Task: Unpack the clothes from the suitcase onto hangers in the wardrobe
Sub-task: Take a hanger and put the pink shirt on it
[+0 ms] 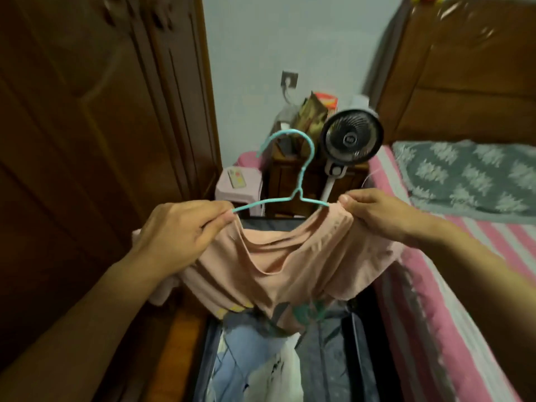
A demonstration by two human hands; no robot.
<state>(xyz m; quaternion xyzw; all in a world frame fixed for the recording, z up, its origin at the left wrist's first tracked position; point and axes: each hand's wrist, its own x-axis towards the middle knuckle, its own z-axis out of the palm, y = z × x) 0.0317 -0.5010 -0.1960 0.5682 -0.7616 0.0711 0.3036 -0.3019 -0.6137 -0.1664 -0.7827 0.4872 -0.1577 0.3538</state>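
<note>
Left hand pinching teal hanger arm end and pink garment, right hand pinching garment over the other end, both hanging above open suitcase beside bed.

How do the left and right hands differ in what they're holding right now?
The left hand pinches the teal hanger at its bare end; the right hand pinches the pink garment over the hanger's other end. Both are raised above the open suitcase.
</note>
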